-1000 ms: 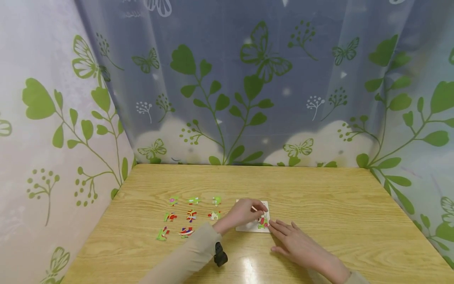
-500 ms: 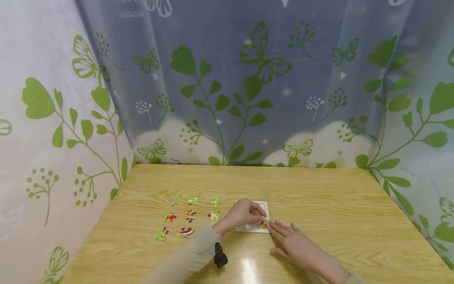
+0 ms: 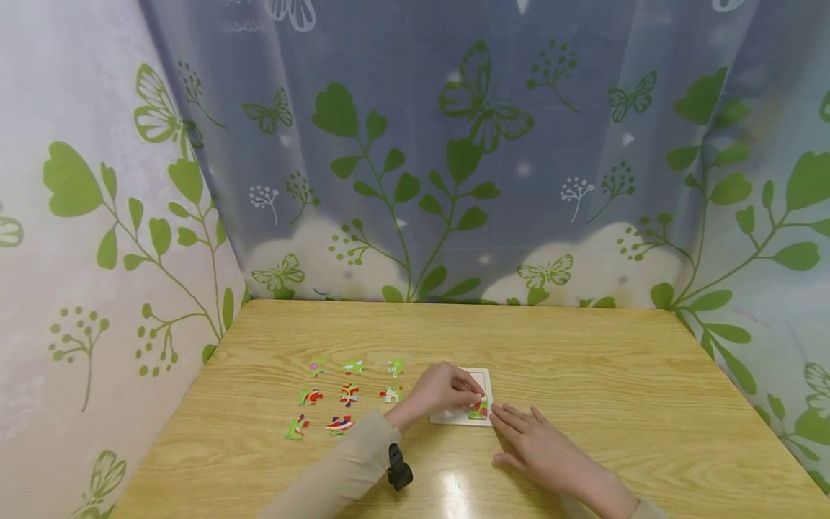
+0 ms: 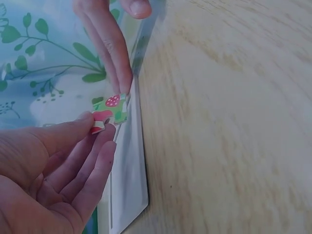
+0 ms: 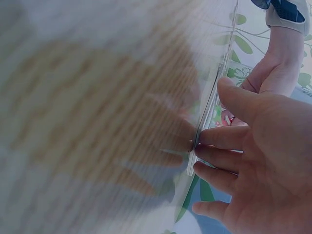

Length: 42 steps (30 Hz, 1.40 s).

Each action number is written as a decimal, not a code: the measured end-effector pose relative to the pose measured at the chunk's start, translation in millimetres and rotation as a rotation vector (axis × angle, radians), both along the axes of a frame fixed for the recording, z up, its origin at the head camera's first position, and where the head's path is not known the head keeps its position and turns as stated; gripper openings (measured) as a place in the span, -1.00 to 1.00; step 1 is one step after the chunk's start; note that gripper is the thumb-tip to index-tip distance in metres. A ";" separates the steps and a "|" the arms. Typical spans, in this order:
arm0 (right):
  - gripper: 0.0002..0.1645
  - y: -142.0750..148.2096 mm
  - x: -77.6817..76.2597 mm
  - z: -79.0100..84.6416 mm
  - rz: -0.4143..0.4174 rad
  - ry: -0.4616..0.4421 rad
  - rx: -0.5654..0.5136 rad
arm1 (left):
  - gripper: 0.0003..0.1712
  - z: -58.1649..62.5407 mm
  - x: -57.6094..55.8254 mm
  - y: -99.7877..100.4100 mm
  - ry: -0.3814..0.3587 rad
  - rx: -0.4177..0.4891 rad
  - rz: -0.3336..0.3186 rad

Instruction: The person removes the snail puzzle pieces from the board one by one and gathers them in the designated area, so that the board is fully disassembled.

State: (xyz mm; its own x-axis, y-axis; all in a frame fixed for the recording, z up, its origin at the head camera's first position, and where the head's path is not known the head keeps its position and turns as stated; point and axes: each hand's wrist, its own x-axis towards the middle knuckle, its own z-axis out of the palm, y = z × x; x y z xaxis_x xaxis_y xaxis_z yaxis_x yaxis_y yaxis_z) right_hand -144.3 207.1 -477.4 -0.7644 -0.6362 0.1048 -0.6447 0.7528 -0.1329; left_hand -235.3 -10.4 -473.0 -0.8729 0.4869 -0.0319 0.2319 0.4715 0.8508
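Observation:
My left hand (image 3: 444,389) pinches a jigsaw puzzle piece (image 4: 113,111) between thumb and fingers; it is green, red and white with a dotted strawberry-like spot. The piece sits over the near right corner of a white puzzle frame (image 3: 447,418), slightly tilted in the left wrist view. The left hand hides most of the frame's middle. My right hand (image 3: 541,443) lies with fingers straight, the fingertips (image 5: 202,136) against the frame's right edge.
Left of the frame, several loose puzzle pieces lie in rows on the wooden table (image 3: 583,360), among them a red and blue one (image 3: 349,393) and a green one (image 3: 297,427). A patterned curtain (image 3: 415,180) stands behind the table.
The left hand has shifted slightly toward me and left, with the piece near the frame's near right corner. The right hand stays in place at the frame's edge.

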 end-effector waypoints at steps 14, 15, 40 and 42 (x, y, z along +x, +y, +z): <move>-0.26 -0.2 -0.4 -2.3 -0.013 -0.006 -0.001 | -0.95 5.3 -0.4 -27.9 -0.034 0.060 0.004; -0.26 -0.3 -0.5 -2.4 -0.014 -0.009 -0.001 | -0.94 5.7 -0.3 -30.4 -0.035 0.060 0.007; -0.25 -0.4 -0.4 -2.8 -0.003 -0.017 -0.001 | -0.87 2.5 2.5 -91.5 -0.030 0.062 0.049; -0.25 -0.4 -0.3 -2.6 -0.002 -0.013 -0.004 | -0.87 2.5 2.9 -97.0 -0.022 0.054 0.057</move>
